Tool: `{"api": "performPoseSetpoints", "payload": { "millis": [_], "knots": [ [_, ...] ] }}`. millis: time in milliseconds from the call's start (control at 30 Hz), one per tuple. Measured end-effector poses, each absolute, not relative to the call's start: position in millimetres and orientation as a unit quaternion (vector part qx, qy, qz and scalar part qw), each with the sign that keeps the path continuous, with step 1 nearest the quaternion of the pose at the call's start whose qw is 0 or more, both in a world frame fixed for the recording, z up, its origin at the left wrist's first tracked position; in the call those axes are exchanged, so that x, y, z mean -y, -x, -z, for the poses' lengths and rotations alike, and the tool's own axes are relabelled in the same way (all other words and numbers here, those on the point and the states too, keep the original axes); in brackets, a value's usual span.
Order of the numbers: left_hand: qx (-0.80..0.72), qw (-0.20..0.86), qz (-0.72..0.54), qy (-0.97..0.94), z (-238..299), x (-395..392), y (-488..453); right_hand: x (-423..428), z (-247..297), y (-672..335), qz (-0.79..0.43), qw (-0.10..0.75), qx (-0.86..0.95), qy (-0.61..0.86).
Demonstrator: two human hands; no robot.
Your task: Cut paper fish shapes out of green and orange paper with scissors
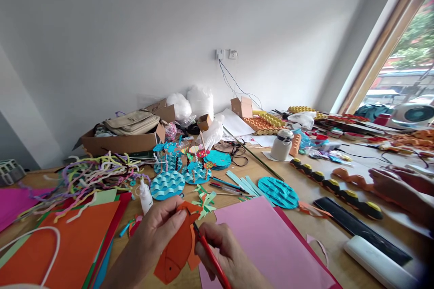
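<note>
My left hand (158,230) pinches the tail end of an orange paper fish (176,250), its outline drawn in dark lines with an eye dot near the lower end. Red-handled scissors (214,259) are in my right hand (233,257), their blades at the fish's right edge, where a strip of orange paper hangs partly apart. Beneath my right hand lies a pink paper sheet (251,235) over a dark red one. Light green paper cuttings (205,203) sit just beyond the fish. A white glue bottle (145,196) stands beyond my left hand.
Orange paper sheets (68,235) and pipe cleaners (98,174) cover the left side. Blue corrugated discs (167,185) with small decorations stand ahead. At right, another person's hands (400,185) hold an orange egg-carton strip near a black-and-yellow strip (334,185) and a white case (376,259).
</note>
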State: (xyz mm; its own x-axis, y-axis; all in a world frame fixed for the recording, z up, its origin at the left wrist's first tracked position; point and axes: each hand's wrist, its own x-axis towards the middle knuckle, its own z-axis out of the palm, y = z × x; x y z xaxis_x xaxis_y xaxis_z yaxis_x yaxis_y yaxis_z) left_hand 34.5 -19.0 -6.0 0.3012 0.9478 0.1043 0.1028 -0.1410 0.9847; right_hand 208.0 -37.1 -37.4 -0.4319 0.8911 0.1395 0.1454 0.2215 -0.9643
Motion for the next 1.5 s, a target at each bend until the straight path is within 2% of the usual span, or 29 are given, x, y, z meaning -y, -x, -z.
{"api": "performPoseSetpoints", "payload": {
  "millis": [633, 833, 1167, 1500],
  "knots": [
    [-0.436, 0.482, -0.403, -0.644, 3.5, 15.3, -28.6, 35.2, 40.5, -207.3, -0.499, 0.383, 0.68, 0.377],
    [-0.445, 0.473, -0.39, -0.653, -3.2, 18.1, -31.0, 36.1, 37.1, -208.7, -0.474, 0.368, 0.704, 0.379],
    [-0.443, 0.475, -0.394, -0.651, -0.2, 16.5, -33.9, 37.0, 30.9, -210.0, -0.499, 0.342, 0.694, 0.39],
    [-0.446, 0.466, -0.384, -0.66, -10.4, 19.1, -35.6, 37.6, 32.5, -210.5, -0.519, 0.364, 0.683, 0.361]
  ]
}}
